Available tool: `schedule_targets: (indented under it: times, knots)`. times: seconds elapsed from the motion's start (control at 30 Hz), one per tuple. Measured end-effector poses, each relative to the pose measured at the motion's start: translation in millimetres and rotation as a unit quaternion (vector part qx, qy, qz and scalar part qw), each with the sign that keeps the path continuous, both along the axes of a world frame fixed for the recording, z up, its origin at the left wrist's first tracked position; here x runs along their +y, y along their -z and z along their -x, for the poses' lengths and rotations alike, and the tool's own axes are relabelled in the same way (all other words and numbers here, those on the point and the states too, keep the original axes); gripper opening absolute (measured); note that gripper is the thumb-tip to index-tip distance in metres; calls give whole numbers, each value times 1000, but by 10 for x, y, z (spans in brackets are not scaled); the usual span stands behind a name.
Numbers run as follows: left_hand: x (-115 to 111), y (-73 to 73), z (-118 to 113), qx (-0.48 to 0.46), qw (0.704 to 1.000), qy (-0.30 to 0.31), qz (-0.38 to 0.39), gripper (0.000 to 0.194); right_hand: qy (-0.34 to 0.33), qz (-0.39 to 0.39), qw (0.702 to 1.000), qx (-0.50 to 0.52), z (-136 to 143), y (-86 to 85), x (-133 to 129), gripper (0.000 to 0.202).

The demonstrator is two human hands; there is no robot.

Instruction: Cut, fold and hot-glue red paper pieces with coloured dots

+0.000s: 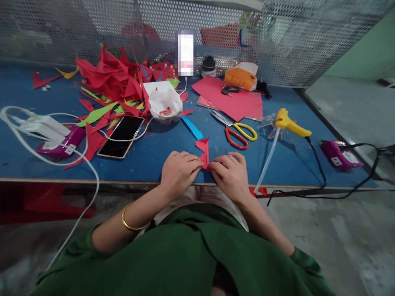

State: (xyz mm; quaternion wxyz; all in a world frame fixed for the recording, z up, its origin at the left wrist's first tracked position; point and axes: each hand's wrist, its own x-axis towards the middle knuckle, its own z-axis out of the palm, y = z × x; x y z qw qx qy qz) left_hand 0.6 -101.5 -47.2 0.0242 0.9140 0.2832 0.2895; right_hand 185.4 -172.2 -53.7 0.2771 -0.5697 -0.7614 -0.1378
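A small folded piece of red paper (203,151) lies on the blue table near its front edge. My left hand (180,170) pinches its lower left side between thumb and fingers. On the other side, my right hand (230,174) pinches the lower right corner, its fingertips close to those of the left. Just beyond the paper is a blue strip (193,128). Scissors (236,129) with one red and one yellow handle lie open to the right of it.
At the left are a dark-screened phone (122,135), a purple power strip (63,142) with white cables and a heap of red paper scraps (111,74). A yellow glue gun (290,123) with a glue stick lies right, near another purple socket (341,155). Red sheets (230,96) lie behind.
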Motion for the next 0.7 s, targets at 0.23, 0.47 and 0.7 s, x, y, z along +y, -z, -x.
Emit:
schedule_targets:
  times: [0.23,0.47,0.7]
  knots:
    - [-21,-40,38,6,998,10,60,10,-4,35,999,31,19,1,-29,13]
    - [65,-29,13,-9,990,-12,142,6,52,116,982,143,100,-11,-20,10]
    - [81,-43,-56,1,982,-42,184,7,116,163,959,203,184,-45,24,11]
